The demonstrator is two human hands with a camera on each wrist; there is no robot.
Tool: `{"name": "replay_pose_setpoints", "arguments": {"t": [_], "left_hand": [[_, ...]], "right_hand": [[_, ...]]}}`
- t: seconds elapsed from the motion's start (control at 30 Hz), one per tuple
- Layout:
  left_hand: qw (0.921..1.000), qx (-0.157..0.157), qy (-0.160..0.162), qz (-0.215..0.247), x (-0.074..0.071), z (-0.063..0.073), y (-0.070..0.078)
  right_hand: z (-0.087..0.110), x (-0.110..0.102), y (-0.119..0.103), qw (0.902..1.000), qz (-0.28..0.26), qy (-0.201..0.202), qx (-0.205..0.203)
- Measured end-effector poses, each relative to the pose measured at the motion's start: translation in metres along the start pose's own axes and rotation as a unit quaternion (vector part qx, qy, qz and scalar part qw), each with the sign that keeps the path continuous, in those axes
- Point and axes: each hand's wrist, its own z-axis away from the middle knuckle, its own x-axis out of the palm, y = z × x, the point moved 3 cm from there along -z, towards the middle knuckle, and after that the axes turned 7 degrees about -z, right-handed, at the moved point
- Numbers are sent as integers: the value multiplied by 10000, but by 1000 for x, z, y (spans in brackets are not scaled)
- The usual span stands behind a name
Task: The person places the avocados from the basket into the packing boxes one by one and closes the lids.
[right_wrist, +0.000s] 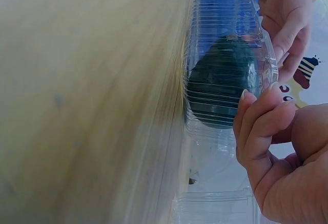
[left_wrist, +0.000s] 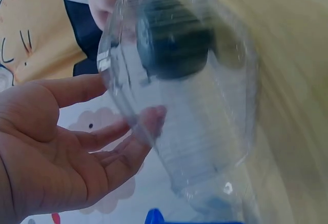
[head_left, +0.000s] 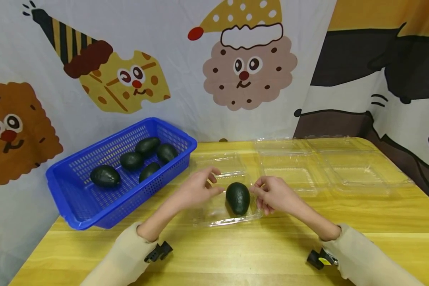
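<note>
1. Principal relation: the dark green, smooth-skinned oval avocado (head_left: 238, 198) lies between the hands, to the right of the left hand (head_left: 199, 186) and to the left of the right hand (head_left: 276, 194).
2. Location: the avocado sits in the right part of the near section of an open, transparent, ribbed plastic container (head_left: 218, 223). Its long axis runs near to far.
3. Nearer hand: the wrist views place the right fingertips closer to the avocado. In the head view the left thumb tip appears just beside its left side; contact cannot be told.
4. Right hand state: narrow, fingers curled, apparently pinching the container's right rim.
5. Left hand state: wide, fingers spread and loosely bent above the left part of the container, holding nothing.
6. Edges: the container's right rim stands between the right palm and the avocado; the near rim runs just beside the avocado's near end.
7. Room: uncovered container floor extends left of the avocado. Yellow wooden table (head_left: 221, 254) shows on the near side.
8. Limits: a blue perforated plastic basket (head_left: 132, 198) with five more avocados (head_left: 105, 176) bounds the left; further transparent plastic containers (head_left: 289, 178) bound the far right.
</note>
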Motion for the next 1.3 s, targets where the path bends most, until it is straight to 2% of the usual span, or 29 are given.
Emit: {"name": "replay_pose_setpoints", "arguments": {"t": [0.17, 0.5, 0.67, 0.8, 0.97, 1.3], "left_hand": [[9993, 53, 305, -219, -16, 2, -6], [9974, 72, 684, -192, -37, 2, -16], [9933, 118, 1104, -334, -48, 2, -21], [9890, -13, 1390, -505, -57, 3, -26], [9878, -248, 1453, -502, -67, 6, -31], [9863, -714, 1379, -560, -85, 10, -47]], "right_hand": [[0, 1, 0, 10000, 9, 0, -21], [0, 1, 0, 10000, -34, -13, -10], [0, 1, 0, 10000, -34, 9, 2], [0, 1, 0, 10000, -6, 21, 0], [0, 2, 0, 10000, -10, 37, 2], [0, 2, 0, 10000, 34, 29, -60]]}}
